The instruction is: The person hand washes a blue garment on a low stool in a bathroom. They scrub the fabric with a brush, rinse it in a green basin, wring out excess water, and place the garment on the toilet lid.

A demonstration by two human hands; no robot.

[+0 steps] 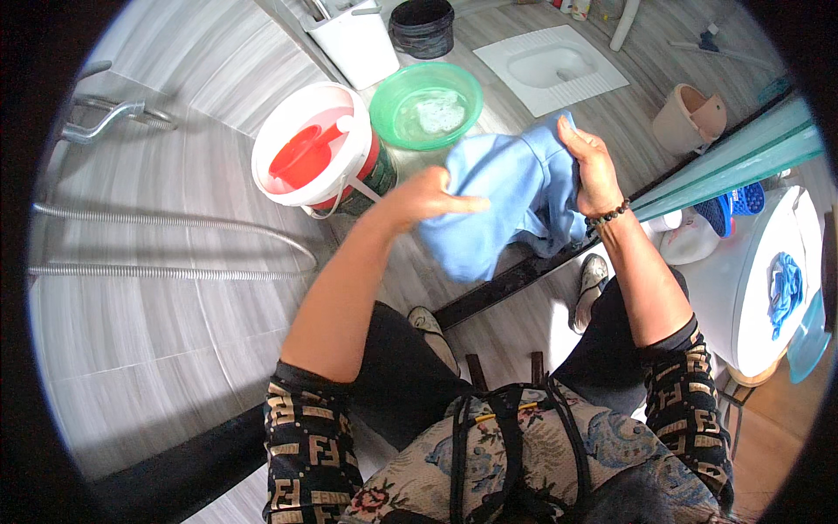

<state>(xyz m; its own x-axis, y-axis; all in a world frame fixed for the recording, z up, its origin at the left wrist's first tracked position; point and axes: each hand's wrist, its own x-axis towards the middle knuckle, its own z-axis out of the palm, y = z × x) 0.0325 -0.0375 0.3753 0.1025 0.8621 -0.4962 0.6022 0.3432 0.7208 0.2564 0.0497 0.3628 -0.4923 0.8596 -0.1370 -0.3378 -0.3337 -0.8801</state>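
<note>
A light blue garment (493,188) hangs spread between my two hands, above the tiled floor. Its cloth is creased, with a seam near the right side, and its lower edge droops in loose folds. My left hand (423,199) grips the left side, thumb stretched across the cloth and fingers partly hidden behind it. At the upper right corner my right hand (594,170) pinches the cloth between thumb and fingers; a dark bead bracelet (608,215) circles that wrist. Just beyond the garment stands a green basin (384,131) holding water with white suds.
Left of the basin is a white bucket (266,131) with a red dipper (297,157) inside. A squat toilet (524,57) lies far ahead. A glass panel (733,170), a washing machine (733,288) and a dark floor sill (515,278) border the right. A metal shower hose (175,217) runs left.
</note>
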